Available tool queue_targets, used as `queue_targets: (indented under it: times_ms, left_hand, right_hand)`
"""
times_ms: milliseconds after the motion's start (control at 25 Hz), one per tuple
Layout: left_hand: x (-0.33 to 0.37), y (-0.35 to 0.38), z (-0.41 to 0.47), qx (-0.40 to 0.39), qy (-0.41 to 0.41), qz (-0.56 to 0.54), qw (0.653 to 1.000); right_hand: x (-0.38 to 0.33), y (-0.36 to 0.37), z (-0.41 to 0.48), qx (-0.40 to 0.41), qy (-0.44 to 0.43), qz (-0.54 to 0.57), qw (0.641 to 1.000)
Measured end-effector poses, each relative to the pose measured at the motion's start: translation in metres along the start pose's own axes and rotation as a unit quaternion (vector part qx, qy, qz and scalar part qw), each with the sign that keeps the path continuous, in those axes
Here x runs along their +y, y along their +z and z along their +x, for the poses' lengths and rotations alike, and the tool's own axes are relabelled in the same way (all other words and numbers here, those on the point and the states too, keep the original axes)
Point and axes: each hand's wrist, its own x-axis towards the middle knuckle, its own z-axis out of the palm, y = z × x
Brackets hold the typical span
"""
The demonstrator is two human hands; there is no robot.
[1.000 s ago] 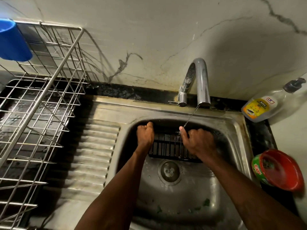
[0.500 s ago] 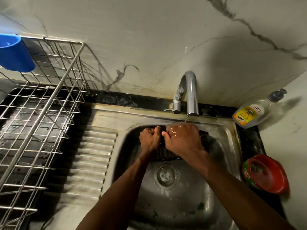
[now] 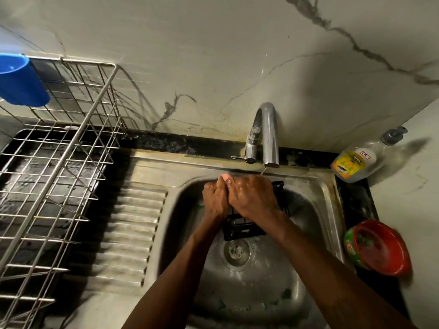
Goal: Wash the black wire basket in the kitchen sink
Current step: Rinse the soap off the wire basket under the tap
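Black wire basket (image 3: 244, 230) is inside the sink (image 3: 311, 210), held tilted at the back of the basin, above the drain (image 3: 236, 251) and just below the tap (image 3: 268, 131). A thin stream from the spout lands on the right hand (image 3: 254, 200).

Left hand (image 3: 215, 201): fingers curled tight at the basket's left end. Right hand: laid over the top, fingers curled over the far edge. Both grip the basket, knuckles touching.

Basin holds a film of water and a few green bits near the front.

Dish rack (image 3: 59, 162) at left sits over a wet black tray (image 3: 28, 186), with a blue cup (image 3: 21, 81) hung on its back corner.

On the worktop (image 3: 408, 186) at right: a pump soap bottle (image 3: 356, 162), mostly clear, and a green tub (image 3: 377, 248) with a red inside and something dark in it; can't tell what.
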Motion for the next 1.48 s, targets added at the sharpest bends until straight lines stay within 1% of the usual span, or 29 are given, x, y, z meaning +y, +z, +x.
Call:
queue_targets:
  times_ms: [40,120,160,200,240,280,320,360,400,440,480,520,600,640,680,720,760,800,880,920,960,1040,1120,1160,1240,1320,1400,1440,1480]
  left_hand:
    - [0.001,0.002,0.004,0.004,-0.02,-0.012,1.0]
    - [0.005,0.004,0.006,0.005,-0.053,-0.011,0.999]
    - [0.008,0.005,0.005,-0.001,-0.048,0.005,0.999]
    - [0.01,0.008,0.005,-0.013,-0.03,0.021,0.999]
    - [0.011,0.009,0.005,-0.026,-0.012,0.029,0.999]
    - [0.008,0.009,0.008,-0.035,0.004,0.037,0.999]
    - [0.006,0.009,0.011,-0.042,0.013,0.047,0.998]
    - [0.006,0.008,0.012,-0.044,0.015,0.05,0.998]
    - [0.006,0.006,0.015,-0.036,0.006,0.047,0.998]
    - [0.005,0.004,0.017,-0.032,-0.007,0.034,0.999]
    - [0.004,0.003,0.018,-0.029,-0.028,0.015,0.999]
    - [0.002,0.002,0.018,-0.027,-0.05,-0.01,0.998]
    - [0.0,0.002,0.016,-0.019,-0.089,-0.04,0.995]
    - [0.001,0.002,0.013,-0.02,-0.086,-0.039,0.995]
    - [-0.001,0.002,0.012,-0.023,-0.072,-0.038,0.996]
    - [-0.001,0.001,0.009,-0.026,-0.06,-0.033,0.997]
    - [-0.002,-0.003,0.008,-0.028,-0.045,-0.014,0.998]
    - [-0.004,-0.007,0.007,-0.032,-0.039,0.009,0.999]
    - [-0.009,-0.011,0.005,-0.041,-0.056,0.028,0.997]
    - [-0.009,-0.013,0.004,-0.042,-0.057,0.024,0.997]
    - [-0.007,-0.014,0.003,-0.037,-0.038,0.019,0.998]
    - [-0.002,-0.013,0.001,-0.028,-0.008,-0.007,1.0]
    - [0.002,-0.007,0.0,-0.04,-0.015,-0.031,0.999]
    - [0.001,-0.003,0.0,-0.047,-0.019,-0.03,0.998]
    - [-0.001,0.003,-0.002,-0.046,-0.009,-0.012,0.999]
    - [0.0,0.0,-0.003,-0.032,0.006,-0.008,0.999]
    - [0.002,-0.008,-0.002,-0.023,-0.03,-0.024,0.999]
    - [0.003,-0.013,0.001,-0.022,-0.052,-0.037,0.998]
    - [0.002,-0.017,0.003,-0.02,-0.07,-0.058,0.996]
  right_hand:
    - [0.014,-0.003,-0.003,-0.007,0.03,0.028,0.999]
    - [0.045,-0.007,-0.006,-0.036,0.143,0.085,0.985]
    - [0.051,-0.005,-0.009,-0.027,0.182,0.073,0.98]
    - [0.047,-0.001,-0.01,-0.013,0.205,0.033,0.978]
    - [0.037,0.003,-0.01,-0.001,0.209,-0.003,0.978]
    - [0.021,0.006,-0.011,0.003,0.196,-0.021,0.98]
    - [0.004,0.007,-0.013,0.013,0.164,-0.024,0.986]
    - [-0.006,0.006,-0.017,0.018,0.113,-0.021,0.993]
    - [-0.006,0.007,-0.02,0.021,0.058,-0.016,0.998]
    - [0.003,0.004,-0.022,0.009,0.025,-0.006,1.0]
    - [0.018,0.004,-0.022,0.006,0.011,0.009,1.0]
    - [0.031,0.003,-0.024,0.004,0.029,0.024,0.999]
    - [0.049,0.002,-0.026,0.015,0.118,0.044,0.992]
    - [0.051,0.004,-0.026,0.026,0.155,0.032,0.987]
    - [0.046,0.004,-0.024,0.035,0.168,0.016,0.985]
    - [0.035,0.001,-0.02,0.041,0.156,0.007,0.987]
    - [0.017,0.0,-0.018,0.028,0.129,0.004,0.991]
    - [-0.001,-0.002,-0.018,0.011,0.083,-0.001,0.996]
    - [-0.025,-0.003,-0.023,-0.004,0.006,-0.006,1.0]
    - [-0.024,-0.005,-0.022,-0.004,-0.009,-0.009,1.0]
    - [-0.014,-0.006,-0.021,-0.007,-0.008,-0.003,1.0]
    - [0.015,-0.009,-0.021,-0.036,0.036,0.02,0.998]
    - [0.034,-0.011,-0.02,-0.023,0.081,0.02,0.996]
    - [0.032,-0.008,-0.019,-0.012,0.081,0.012,0.997]
    - [0.005,-0.003,-0.023,-0.002,0.067,0.004,0.998]
    - [-0.013,0.001,-0.024,0.007,0.029,0.004,1.0]
    - [0.0,-0.006,-0.019,0.007,-0.026,0.025,0.999]
    - [0.015,-0.01,-0.017,0.001,-0.025,0.059,0.998]
    - [0.03,-0.016,-0.016,-0.001,-0.001,0.099,0.995]
